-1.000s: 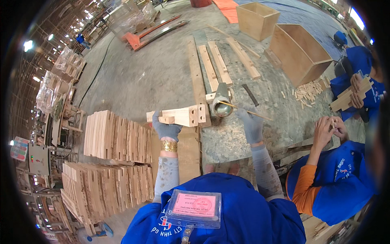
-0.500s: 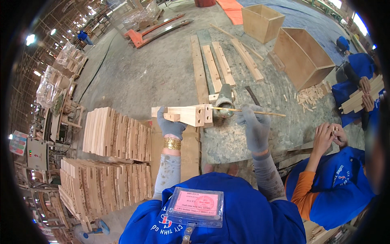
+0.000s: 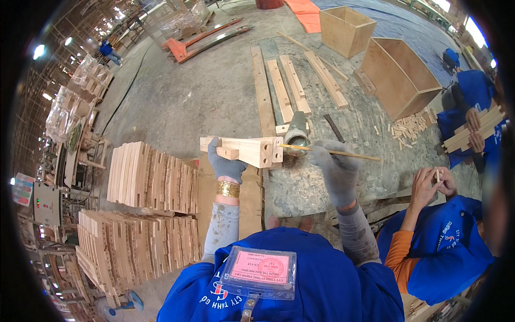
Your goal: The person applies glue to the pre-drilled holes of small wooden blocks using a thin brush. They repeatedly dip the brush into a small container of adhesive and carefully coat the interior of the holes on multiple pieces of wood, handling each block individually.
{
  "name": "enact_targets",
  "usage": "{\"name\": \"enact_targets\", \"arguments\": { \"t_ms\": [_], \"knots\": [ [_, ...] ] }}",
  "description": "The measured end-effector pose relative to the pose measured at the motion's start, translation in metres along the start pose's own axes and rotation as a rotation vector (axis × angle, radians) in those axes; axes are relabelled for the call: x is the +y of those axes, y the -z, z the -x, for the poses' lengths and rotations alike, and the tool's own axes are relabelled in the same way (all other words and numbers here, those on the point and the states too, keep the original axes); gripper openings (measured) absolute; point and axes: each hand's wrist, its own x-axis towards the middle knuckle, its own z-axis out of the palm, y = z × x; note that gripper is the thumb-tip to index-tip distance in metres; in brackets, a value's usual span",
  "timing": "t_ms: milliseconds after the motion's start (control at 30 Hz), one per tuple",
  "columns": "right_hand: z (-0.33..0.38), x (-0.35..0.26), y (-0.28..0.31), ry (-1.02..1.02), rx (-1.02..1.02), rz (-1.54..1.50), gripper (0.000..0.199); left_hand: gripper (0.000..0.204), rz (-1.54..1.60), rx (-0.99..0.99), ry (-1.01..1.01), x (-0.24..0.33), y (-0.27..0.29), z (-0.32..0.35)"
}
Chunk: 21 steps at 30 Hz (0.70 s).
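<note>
Since a moment ago, both hands have kept their grips while the wooden block (image 3: 252,150) has barely shifted, held level above the concrete floor (image 3: 214,102). From the head view, the gloved left hand (image 3: 225,163) is clamped on the block's underside. The gloved right hand (image 3: 335,169) is closed around a thin stick (image 3: 332,153), whose tip touches the block's end beside a metal can (image 3: 296,134). Stacked wooden pieces (image 3: 150,182) lie to the left.
</note>
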Motion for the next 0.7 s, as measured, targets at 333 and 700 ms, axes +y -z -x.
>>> {"name": "enact_targets", "arguments": {
  "t_ms": [333,700],
  "knots": [
    [-0.004,-0.014,-0.006,0.118,-0.075,0.312,0.006,0.055,0.001,-0.007,-0.043,0.007,-0.002,0.001],
    [-0.015,-0.012,0.007,-0.130,0.096,0.037,0.015,0.049,-0.070,0.046,-0.175,0.010,-0.003,0.000]
  ]
}}
